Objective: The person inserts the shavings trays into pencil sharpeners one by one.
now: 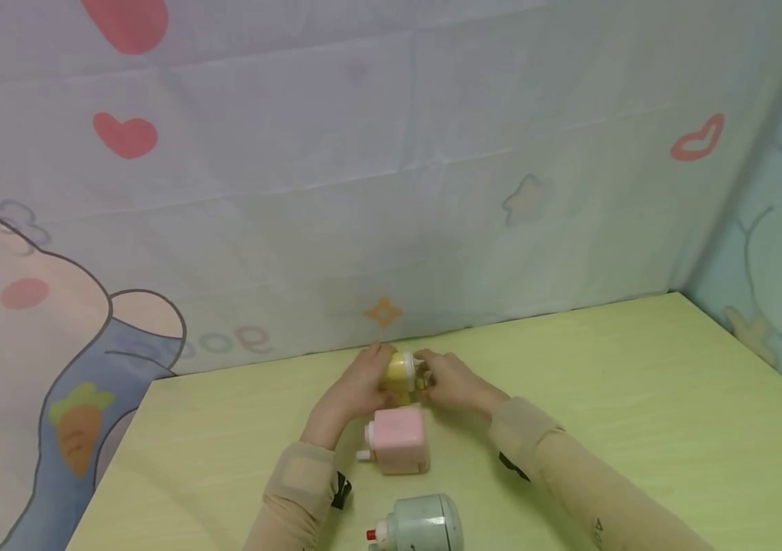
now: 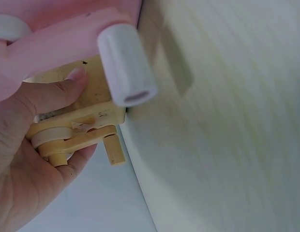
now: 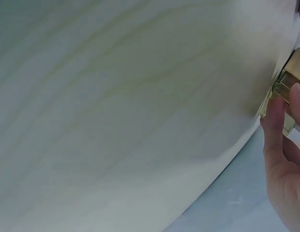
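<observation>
My left hand (image 1: pixel 362 380) grips a yellow crank pencil sharpener (image 1: pixel 398 370) near the back edge of the table. In the left wrist view, its thumb lies along the yellow body (image 2: pixel 99 82), and fingers wrap round the far side. The sharpener's yellow crank handle (image 2: pixel 114 150) points toward that camera. At the sharpener's right end, my right hand (image 1: pixel 454 381) pinches a clear, see-through part (image 3: pixel 282 88) between thumb and finger. Whether this part is still joined to the body cannot be made out.
A pink crank sharpener (image 1: pixel 400 440) stands just in front of the hands, its white crank knob (image 2: pixel 128 65) close to the left wrist. Nearer me is a grey-green sharpener (image 1: pixel 427 524), cut off by the frame. A printed cloth (image 1: pixel 336 229) hangs behind the table (image 1: pixel 604 383).
</observation>
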`<state>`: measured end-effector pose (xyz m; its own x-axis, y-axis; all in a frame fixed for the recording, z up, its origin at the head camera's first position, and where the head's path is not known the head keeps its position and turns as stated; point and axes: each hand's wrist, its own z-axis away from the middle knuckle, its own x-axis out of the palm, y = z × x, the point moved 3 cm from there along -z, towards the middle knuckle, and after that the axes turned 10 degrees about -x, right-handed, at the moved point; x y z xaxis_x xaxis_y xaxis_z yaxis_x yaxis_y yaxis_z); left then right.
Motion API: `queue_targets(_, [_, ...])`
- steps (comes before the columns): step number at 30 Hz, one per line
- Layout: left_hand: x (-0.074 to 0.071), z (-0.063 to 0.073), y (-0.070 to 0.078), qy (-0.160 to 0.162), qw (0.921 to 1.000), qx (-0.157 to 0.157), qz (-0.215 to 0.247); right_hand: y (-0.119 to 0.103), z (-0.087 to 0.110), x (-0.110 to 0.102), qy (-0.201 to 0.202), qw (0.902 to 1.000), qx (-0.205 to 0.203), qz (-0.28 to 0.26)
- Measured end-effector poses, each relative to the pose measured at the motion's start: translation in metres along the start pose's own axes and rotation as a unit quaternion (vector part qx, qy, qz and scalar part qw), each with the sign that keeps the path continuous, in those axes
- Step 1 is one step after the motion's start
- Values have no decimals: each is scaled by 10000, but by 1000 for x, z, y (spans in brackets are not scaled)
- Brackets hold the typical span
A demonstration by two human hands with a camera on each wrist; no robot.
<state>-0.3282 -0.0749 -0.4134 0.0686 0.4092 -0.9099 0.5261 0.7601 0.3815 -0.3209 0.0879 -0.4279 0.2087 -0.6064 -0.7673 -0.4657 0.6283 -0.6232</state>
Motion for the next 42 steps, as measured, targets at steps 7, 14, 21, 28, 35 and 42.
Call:
queue_targets(7, [2, -1, 1, -59, 9999, -54, 83, -3, -1, 1, 29, 9999, -29, -144])
queue_targets(14, [4, -2, 3, -35, 10000, 28, 23, -3, -2, 3, -4, 9998, -42, -215])
queue_targets(21, [4, -2, 8, -62, 10000, 29, 39, -1, 0, 1, 56, 9998, -93, -155])
queue_targets(28, [7, -6, 11, -81, 10000, 45, -25, 1, 4, -1, 109, 9999, -58, -119])
queue_targets(35, [10, -9, 12, -113, 9998, 71, -165, 4, 6, 0, 199, 9997, -10, -153])
queue_targets(42, [10, -9, 0, -277, 9994, 111, 149, 8, -3, 7, 129, 9996, -122, -231])
